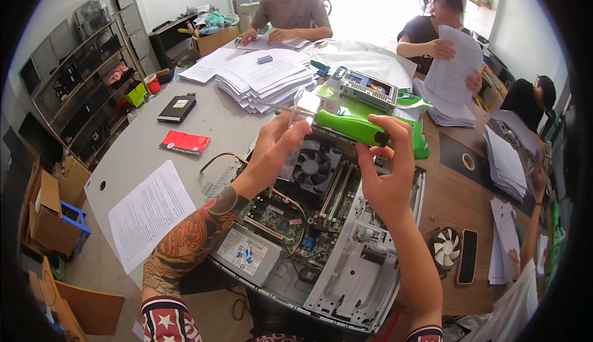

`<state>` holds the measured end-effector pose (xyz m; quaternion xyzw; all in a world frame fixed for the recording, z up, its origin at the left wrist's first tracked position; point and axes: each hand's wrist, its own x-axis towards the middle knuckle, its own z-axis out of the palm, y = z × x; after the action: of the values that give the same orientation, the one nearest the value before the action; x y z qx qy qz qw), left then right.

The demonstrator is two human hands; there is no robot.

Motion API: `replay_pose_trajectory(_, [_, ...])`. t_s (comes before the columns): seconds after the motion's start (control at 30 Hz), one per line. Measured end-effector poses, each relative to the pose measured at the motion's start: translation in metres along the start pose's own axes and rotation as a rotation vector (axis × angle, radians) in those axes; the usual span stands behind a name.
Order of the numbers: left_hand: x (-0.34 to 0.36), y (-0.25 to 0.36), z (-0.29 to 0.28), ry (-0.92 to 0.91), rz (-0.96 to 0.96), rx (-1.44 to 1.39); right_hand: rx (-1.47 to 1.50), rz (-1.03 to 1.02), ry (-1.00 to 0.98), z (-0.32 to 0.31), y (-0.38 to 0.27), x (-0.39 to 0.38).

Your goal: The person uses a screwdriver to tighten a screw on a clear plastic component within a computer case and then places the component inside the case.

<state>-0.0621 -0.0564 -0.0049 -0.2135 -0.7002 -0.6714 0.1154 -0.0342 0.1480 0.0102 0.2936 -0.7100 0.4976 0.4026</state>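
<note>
A screwdriver with a bright green handle (351,128) is held up over an open desktop computer case (352,268). My right hand (389,178) grips the handle's black-tipped end between thumb and fingers. The metal shaft points left, toward my left hand (276,150), whose fingers are closed on a see-through plastic piece (295,133) by the shaft. Below the hands, the case shows a black cooling fan (311,166), a green circuit board and a silver power supply (243,257). Several small blue-headed screws (246,256) lie on the power supply.
Behind the case are a metal drive unit (369,91) and green packaging. Left lie a black optical drive (177,108), a red packet (185,142) and a printed sheet (151,212). Paper stacks (265,73) stand farther back. Right are a loose fan (445,247) and a phone (467,256). Several people sit around.
</note>
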Motion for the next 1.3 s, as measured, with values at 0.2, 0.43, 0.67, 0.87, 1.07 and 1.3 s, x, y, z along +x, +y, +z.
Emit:
replay_pose_trajectory(0.2, [0.0, 0.004, -0.01, -0.106, -0.023, 0.098, 0.072, 0.305, -0.073, -0.007, -0.002, -0.004])
replay_pose_trajectory(0.43, [-0.001, 0.003, -0.007, -0.09, 0.018, 0.019, 0.047, 0.244, -0.064, -0.003, -0.006, -0.006])
replay_pose_trajectory(0.67, [0.003, -0.009, -0.015, -0.146, -0.025, -0.013, -0.063, -0.058, 0.036, 0.002, -0.005, -0.002])
replay_pose_trajectory(0.87, [0.006, -0.011, -0.008, -0.13, -0.053, -0.228, -0.063, 0.028, 0.058, -0.005, -0.001, -0.006])
replay_pose_trajectory(1.07, [0.009, -0.005, -0.016, -0.102, -0.175, -0.336, -0.011, 0.067, 0.063, -0.004, -0.004, -0.004])
replay_pose_trajectory(1.3, [-0.002, -0.01, -0.01, -0.204, -0.156, -0.239, -0.014, -0.098, 0.007, -0.001, -0.008, 0.001])
